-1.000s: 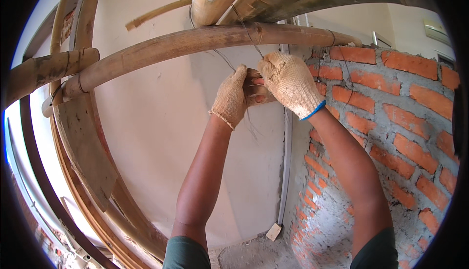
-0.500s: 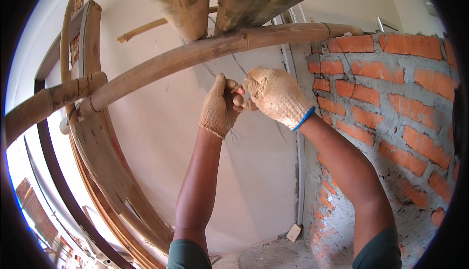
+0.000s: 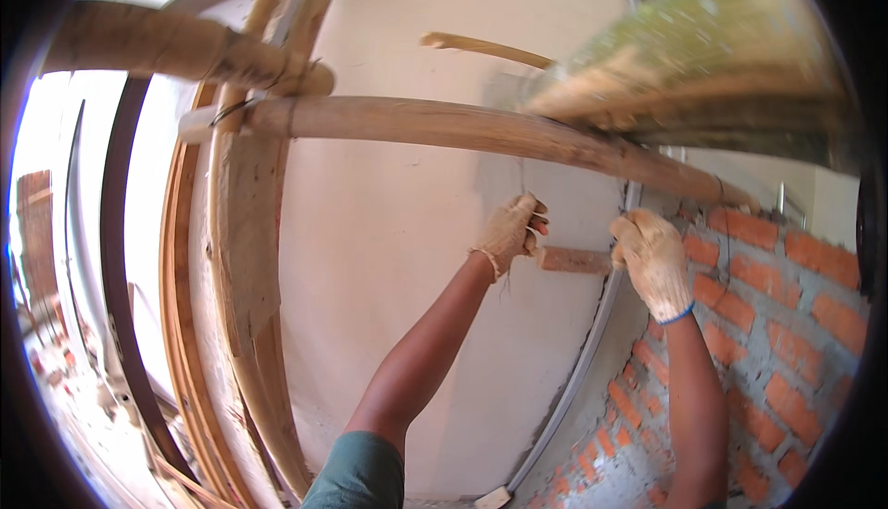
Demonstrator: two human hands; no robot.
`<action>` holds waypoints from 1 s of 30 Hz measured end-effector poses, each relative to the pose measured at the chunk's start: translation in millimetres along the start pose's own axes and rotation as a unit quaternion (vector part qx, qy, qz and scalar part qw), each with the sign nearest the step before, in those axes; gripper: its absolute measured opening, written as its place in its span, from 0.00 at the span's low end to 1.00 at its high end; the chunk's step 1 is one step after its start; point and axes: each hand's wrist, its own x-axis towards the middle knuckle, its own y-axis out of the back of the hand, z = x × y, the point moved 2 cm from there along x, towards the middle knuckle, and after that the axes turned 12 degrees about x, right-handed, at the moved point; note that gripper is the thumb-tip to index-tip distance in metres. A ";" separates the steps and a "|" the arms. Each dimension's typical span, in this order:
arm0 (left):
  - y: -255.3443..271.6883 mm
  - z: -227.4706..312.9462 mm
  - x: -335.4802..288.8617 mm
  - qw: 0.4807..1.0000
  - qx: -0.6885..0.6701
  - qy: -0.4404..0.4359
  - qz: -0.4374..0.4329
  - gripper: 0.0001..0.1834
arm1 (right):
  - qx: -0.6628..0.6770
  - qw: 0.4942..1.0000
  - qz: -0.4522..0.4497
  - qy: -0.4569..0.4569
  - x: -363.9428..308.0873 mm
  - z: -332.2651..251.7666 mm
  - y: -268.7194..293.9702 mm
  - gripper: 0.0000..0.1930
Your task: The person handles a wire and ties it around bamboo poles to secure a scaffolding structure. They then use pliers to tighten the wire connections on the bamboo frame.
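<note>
My left hand (image 3: 511, 233), in a cream knit glove, is closed below a horizontal bamboo pole (image 3: 444, 127). Thin wire ends stick out beneath its palm, and a faint strand rises above it toward the pole. My right hand (image 3: 653, 264), in a matching glove with a blue cuff edge, is closed at the right end of a short brown wooden piece (image 3: 574, 260). That piece points toward my left hand and looks like a handle; whatever lies inside the right fist is hidden. A gap separates the two hands.
Thick greenish bamboo poles (image 3: 712, 56), blurred, rest across the horizontal pole at upper right. Timber uprights (image 3: 250, 232) and another bamboo pole (image 3: 176, 44) stand lashed at left. A brick wall (image 3: 768, 352) rises at right, a pale wall (image 3: 370, 259) behind.
My hands have moved apart, the right one drawing away to the right with the wooden piece now showing. The whole view has swung, so the poles appear shifted and tilted.
</note>
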 end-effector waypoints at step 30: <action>-33.3 25.5 2.7 0.936 -0.207 -0.181 -0.218 0.22 | -0.206 0.974 -0.028 0.090 -22.0 18.6 -29.3 0.08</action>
